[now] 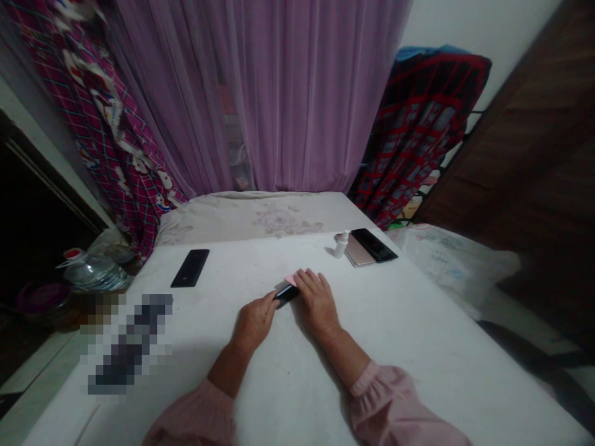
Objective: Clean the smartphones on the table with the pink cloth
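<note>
Near the middle of the white table [297, 384], my left hand [255, 322] grips one end of a dark, glossy phone [287, 293]. My right hand [318, 300] is over the phone's other end, its fingers bent around a pink cloth [291, 279] that is pressed against the phone. Most of the cloth is hidden under those fingers. Beyond my right hand stands a small white spray bottle [341, 245], upright. Just right of the bottle, a pinkish-gold phone [359, 253] lies beside a black phone [374, 244].
Another dark phone [190, 268] lies flat on the left. A pixelated patch [132, 344] hides something at the left edge. Past the table hang purple curtains [302, 93]. A water jug [95, 271] is off to the left; a plastic bag [441, 263] is on the right.
</note>
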The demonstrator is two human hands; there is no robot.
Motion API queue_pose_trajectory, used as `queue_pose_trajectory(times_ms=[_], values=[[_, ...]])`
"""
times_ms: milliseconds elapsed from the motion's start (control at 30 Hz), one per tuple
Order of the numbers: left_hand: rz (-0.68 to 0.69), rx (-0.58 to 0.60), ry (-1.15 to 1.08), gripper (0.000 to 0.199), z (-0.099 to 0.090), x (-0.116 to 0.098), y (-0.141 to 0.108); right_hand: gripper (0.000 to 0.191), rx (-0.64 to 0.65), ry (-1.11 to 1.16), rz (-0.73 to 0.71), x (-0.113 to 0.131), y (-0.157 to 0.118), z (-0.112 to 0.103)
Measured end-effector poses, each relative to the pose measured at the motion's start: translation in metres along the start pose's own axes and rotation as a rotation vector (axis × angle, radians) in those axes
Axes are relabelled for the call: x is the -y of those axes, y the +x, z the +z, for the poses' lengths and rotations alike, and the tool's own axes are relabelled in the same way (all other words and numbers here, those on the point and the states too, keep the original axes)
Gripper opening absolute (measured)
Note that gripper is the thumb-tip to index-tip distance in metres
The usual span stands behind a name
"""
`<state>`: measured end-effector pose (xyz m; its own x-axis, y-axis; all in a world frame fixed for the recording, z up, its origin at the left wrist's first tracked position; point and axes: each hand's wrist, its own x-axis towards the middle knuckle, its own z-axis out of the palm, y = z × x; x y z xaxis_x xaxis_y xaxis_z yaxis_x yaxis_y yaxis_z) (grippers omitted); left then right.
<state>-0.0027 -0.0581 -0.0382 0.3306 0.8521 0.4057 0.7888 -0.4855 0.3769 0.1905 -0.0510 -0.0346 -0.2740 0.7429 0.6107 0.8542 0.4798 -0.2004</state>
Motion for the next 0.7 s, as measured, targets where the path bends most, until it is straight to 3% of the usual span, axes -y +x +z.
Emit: queue_pose_trajectory(times_ms=[167, 333, 533, 700], values=[[-0.051, 0.009, -0.002, 0.033, -0.003, -0.001, 0.002, 0.048, 0.072, 0.022, -0.127, 0.026, 0.0, 0.004], [-0.097, 0.024, -0.061, 0.031, -0.007, -0.006, 0.003, 0.051, 0.101, 0.005, -0.146, 0.01, 0.004, 0.001], [-0.16, 0.011, -0.138, 0.03, -0.009, -0.007, 0.004, 0.063, 0.072, 0.085, 0.146, -0.02, 0.008, 0.015], [-0.048, -0.084, -0.124, 0.03, -0.007, -0.005, 0.004, 0.05, -0.036, 0.387, 0.527, -0.029, 0.009, 0.024]])
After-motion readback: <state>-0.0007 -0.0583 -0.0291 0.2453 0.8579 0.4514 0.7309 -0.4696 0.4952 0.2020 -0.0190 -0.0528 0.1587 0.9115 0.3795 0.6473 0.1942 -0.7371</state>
